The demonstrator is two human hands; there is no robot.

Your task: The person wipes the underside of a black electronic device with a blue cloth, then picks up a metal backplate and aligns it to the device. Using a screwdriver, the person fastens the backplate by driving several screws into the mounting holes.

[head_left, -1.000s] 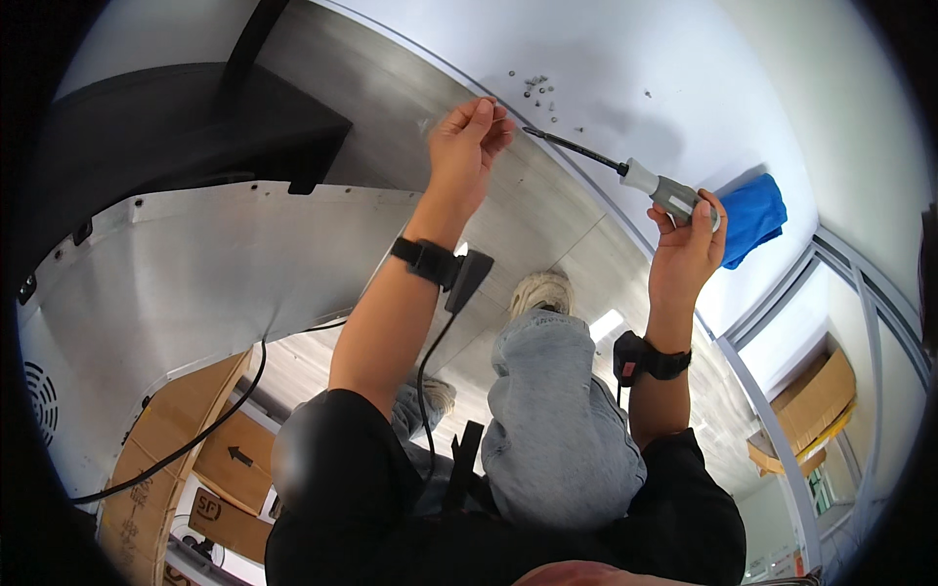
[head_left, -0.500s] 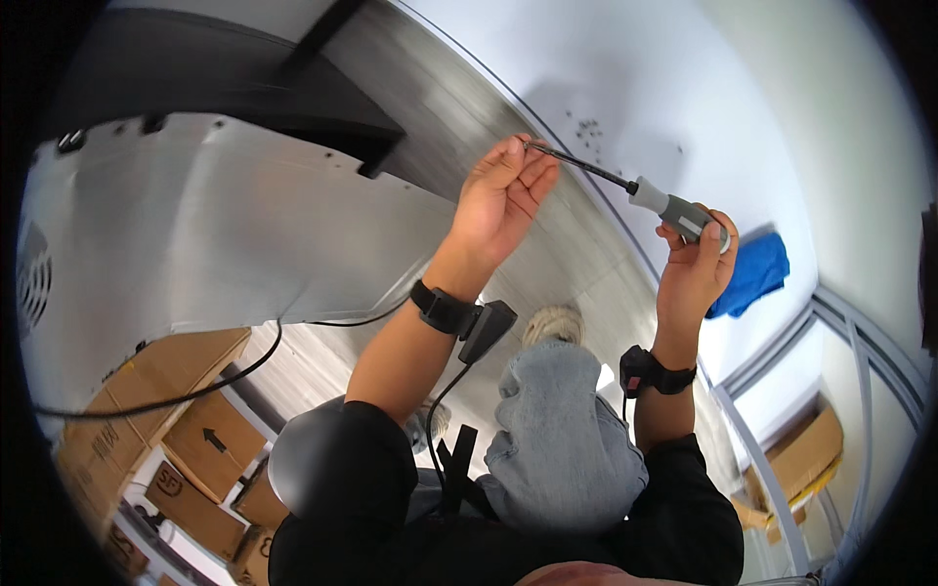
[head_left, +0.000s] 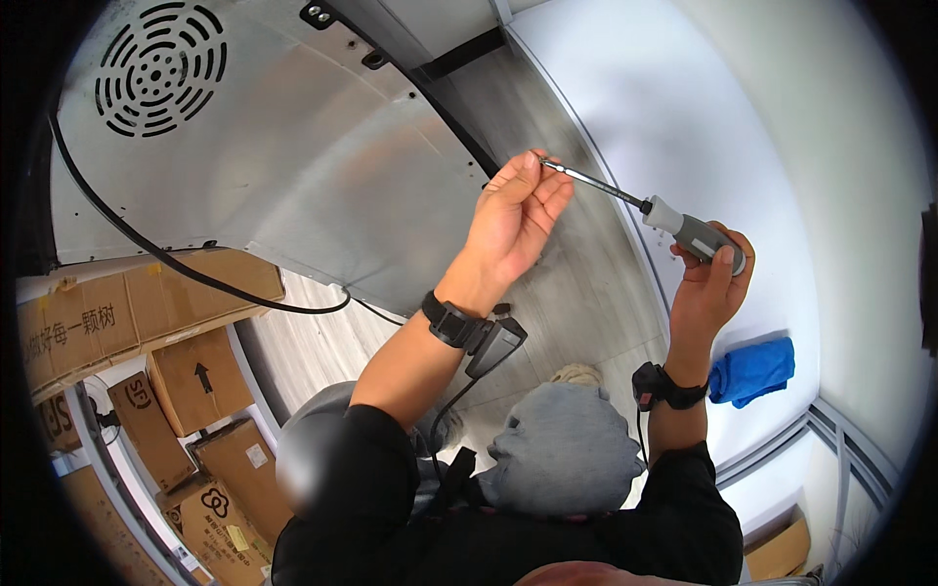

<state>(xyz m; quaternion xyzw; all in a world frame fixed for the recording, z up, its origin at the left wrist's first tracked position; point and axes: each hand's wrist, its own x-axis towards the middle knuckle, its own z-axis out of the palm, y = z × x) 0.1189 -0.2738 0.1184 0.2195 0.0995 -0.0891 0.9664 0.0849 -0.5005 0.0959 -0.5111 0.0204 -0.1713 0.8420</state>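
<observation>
My right hand (head_left: 713,278) is wrapped round the grey handle of a screwdriver (head_left: 682,230), near its butt end. The metal shaft slants up and left to my left hand (head_left: 510,217). There, my left thumb and forefinger are pinched together at the screwdriver's tip, on a tiny piece that looks like a screw, partly hidden by the fingers. The other left fingers are loosely curled. Left of my left hand stands a large grey metal panel (head_left: 322,166) with a round slotted vent and holes along its edge.
A white tabletop (head_left: 743,166) lies to the right, bearing a folded blue cloth (head_left: 752,371) and a few small specks beside the screwdriver handle. A black cable (head_left: 195,273) crosses below the panel. Cardboard boxes (head_left: 200,381) stack at lower left. Metal framing (head_left: 850,449) stands at lower right.
My view has swung, so the panel's vent shows fully and the cloth sits lower in view. Both hands keep their hold, with the screwdriver tip still at my left fingertips.
</observation>
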